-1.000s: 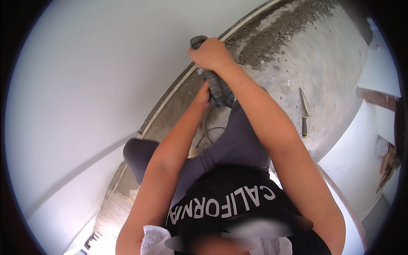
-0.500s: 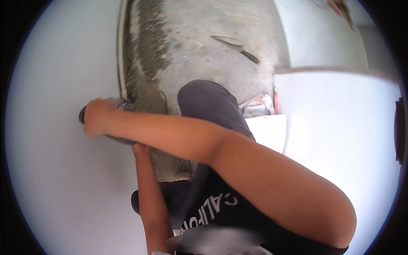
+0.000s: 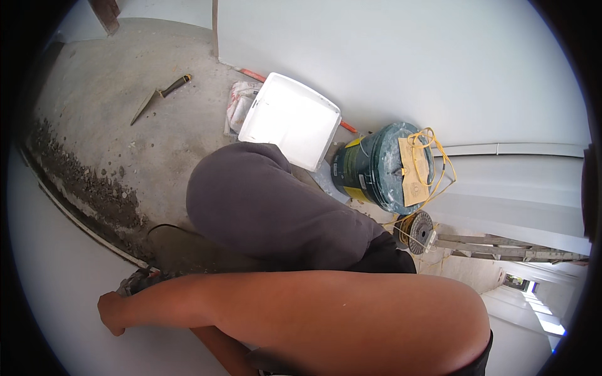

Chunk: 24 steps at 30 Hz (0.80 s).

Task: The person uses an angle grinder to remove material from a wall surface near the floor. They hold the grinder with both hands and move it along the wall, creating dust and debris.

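Observation:
My right arm reaches across to the left, and my right hand (image 3: pixel 111 313) is closed round one end of a bulky grey power tool (image 3: pixel 135 282) held against the foot of the white wall. Most of the tool is hidden behind my hand and forearm, so its exact kind does not show. Beneath the right arm comes my left forearm (image 3: pixel 221 351); the left hand itself is covered. A thin dark cord (image 3: pixel 166 227) curves over the floor near the tool. Along the wall's foot runs a pale strip (image 3: pixel 94 232), with grey rubble (image 3: pixel 94 182) lying beside it.
A pointed trowel (image 3: pixel 157 97) lies on the concrete floor. Past my bent knee (image 3: pixel 251 194) are a white tray (image 3: pixel 291 116), a crumpled bag (image 3: pixel 240 108), a dark green lidded bucket (image 3: pixel 376 166) with yellow cable (image 3: pixel 442 164), a cable reel (image 3: pixel 417 230) and a ladder (image 3: pixel 508 247).
My view has swung right, bringing the bucket, reel and ladder into sight. My right hand stays on the tool; the left hand, partly visible under it before, is now covered by the right arm.

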Tool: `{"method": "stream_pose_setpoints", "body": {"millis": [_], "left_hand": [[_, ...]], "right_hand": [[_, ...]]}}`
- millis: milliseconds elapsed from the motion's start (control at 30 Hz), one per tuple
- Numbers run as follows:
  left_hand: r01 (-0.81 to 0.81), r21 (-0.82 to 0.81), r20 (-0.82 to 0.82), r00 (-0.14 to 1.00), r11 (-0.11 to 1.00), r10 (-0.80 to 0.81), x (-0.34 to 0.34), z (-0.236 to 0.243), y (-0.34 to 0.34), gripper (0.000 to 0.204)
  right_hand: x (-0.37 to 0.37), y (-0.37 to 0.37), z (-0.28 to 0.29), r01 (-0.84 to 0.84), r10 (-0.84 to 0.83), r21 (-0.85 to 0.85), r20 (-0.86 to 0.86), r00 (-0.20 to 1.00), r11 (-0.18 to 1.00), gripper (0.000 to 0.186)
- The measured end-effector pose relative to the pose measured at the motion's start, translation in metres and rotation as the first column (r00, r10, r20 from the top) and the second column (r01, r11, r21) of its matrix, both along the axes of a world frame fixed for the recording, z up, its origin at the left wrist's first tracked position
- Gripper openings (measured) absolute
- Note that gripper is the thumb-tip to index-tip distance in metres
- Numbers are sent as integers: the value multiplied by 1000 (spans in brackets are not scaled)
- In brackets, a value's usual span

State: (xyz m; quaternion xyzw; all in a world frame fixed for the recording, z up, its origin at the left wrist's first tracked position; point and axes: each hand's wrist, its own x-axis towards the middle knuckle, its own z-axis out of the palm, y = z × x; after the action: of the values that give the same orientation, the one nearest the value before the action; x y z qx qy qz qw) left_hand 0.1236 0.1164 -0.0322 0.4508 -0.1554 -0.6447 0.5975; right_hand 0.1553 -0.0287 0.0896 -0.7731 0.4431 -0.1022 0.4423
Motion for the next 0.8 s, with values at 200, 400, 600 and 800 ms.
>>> {"method": "stream_pose_setpoints", "body": {"millis": [200,400,600,800], "left_hand": [[6,37,85,996,999,-9,-26,11,6,58],[5,66,114,993,998,-13,-37,18,8,59],[32,-56,56,998,998,-29,4,11,-24,53],[-37,-57,21,999,998,39,36,-6,-40,53]], "right_hand": [[-31,7,12,89,-90,-16,-53,995,996,28],[-134,80,37,358,-370,-285,13,929,889,44],[-397,267,100,759,-570,-599,541,618,255,25],[-526,507,98,588,-912,-807,-203,-358,-51,65]]}}
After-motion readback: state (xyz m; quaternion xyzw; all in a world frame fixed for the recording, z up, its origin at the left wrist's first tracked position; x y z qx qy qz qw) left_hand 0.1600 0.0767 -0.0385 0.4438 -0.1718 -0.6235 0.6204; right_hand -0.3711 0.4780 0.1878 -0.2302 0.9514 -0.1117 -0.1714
